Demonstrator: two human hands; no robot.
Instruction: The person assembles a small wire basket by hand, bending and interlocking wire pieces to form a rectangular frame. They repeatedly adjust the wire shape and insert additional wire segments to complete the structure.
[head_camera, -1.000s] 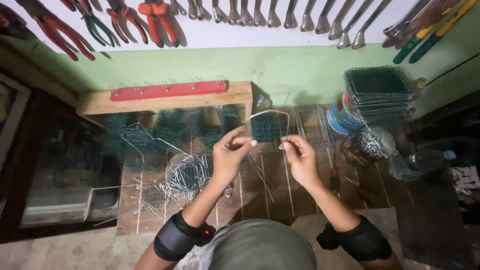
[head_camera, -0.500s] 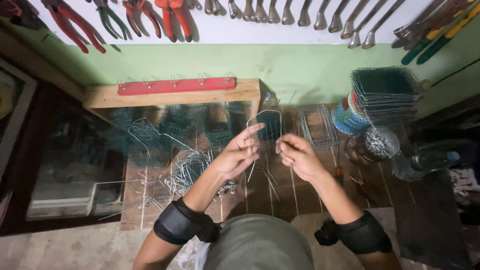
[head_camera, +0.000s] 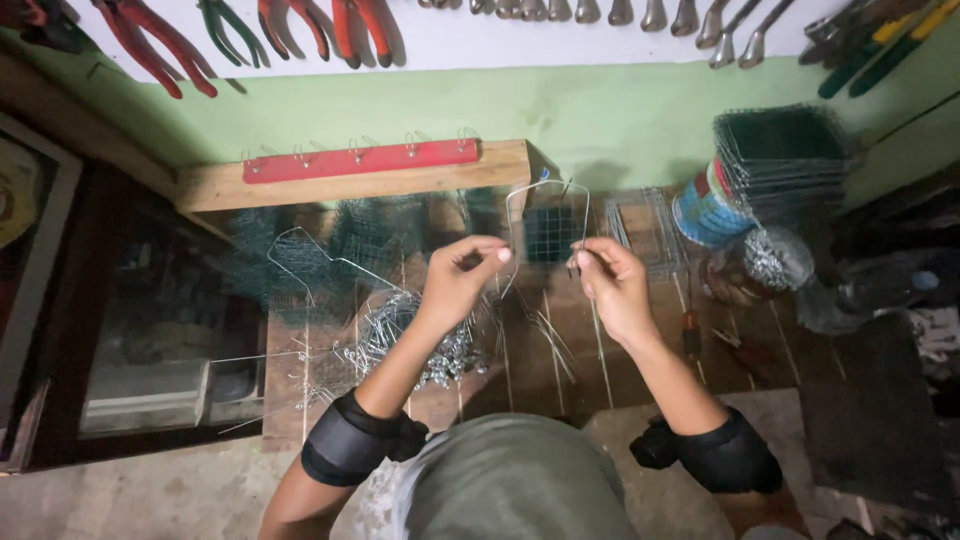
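Wire frame (head_camera: 547, 215) has been raised slightly since a moment ago; it's pinched between left hand (head_camera: 462, 280) and right hand (head_camera: 612, 285), bending apparently continuing.

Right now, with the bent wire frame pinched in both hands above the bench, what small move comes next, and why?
Probably lower the wire frame toward the small green mesh square. The left hand and right hand pinch its two legs, and the mesh sits directly behind its loop.
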